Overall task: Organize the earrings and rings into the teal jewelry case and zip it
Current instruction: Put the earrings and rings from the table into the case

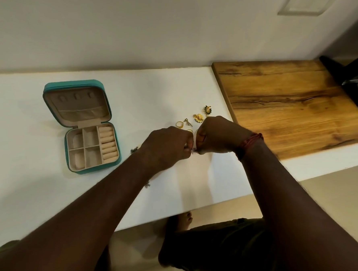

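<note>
The teal jewelry case [113, 137] lies open on the white table [30, 186], left of my hands, its beige compartments and ring rolls showing. My left hand [166, 146] and my right hand [218, 136] meet at the table's middle, both pinching one small silvery earring [193, 150] between their fingertips. Just behind the hands lie a gold ring [179, 124], a cone-shaped earring [188, 122] and two gold flower earrings [198, 117], [207, 109]. A dark earring [134, 150] peeks out left of my left wrist, and a beaded piece [147, 185] shows under my left forearm.
A wooden board [287, 107] covers the table's right end, with a dark metal object [357, 82] at its far right. The wall runs along the table's back. The table's front edge is close to my body; my knee and foot show below it.
</note>
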